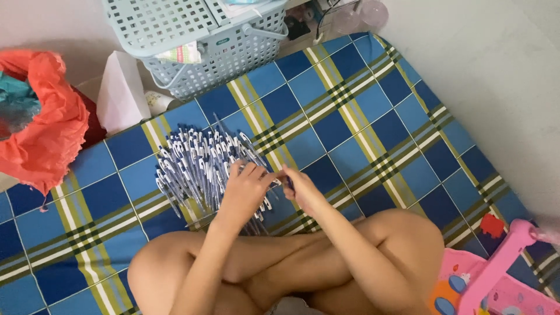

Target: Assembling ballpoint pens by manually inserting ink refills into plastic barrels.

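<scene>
A heap of several blue-and-white pens (195, 160) lies on a blue, yellow and green plaid mat (373, 111) in front of my crossed legs. My left hand (245, 189) rests on the near right side of the heap, fingers curled around a few pens. My right hand (300, 186) meets it just to the right, pinching the end of one pen between fingertips. Both hands touch at the fingertips over the heap's edge.
A pale blue plastic basket (230, 49) stands at the back of the mat. A white paper bag (119, 93) and an orange cloth bundle (41, 128) sit at the left. A pink plastic toy (496, 274) lies at the lower right.
</scene>
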